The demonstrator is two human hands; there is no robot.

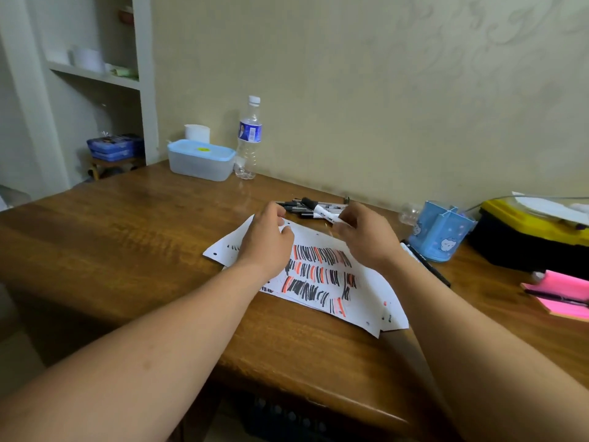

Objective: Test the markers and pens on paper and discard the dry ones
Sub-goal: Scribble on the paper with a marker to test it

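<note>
White paper (363, 301), covered with rows of black and red test strokes, lies on the wooden desk (134, 237). My right hand (366, 237) grips a white marker with a black cap (320, 211) above the paper's far edge, cap pointing left. My left hand (267, 240) hovers over the paper's left part with curled fingers and holds nothing that I can see. A pile of dark pens (298, 206) lies just behind both hands. Another black marker (425, 263) lies right of the paper, partly under my right forearm.
A blue pen holder (441, 232) stands right of the paper. Beyond it sits a yellow and black box (526, 231), with pink sticky notes (561, 295) and a pen in front. A lidded plastic tub (200, 159) and a water bottle (249, 138) stand by the wall.
</note>
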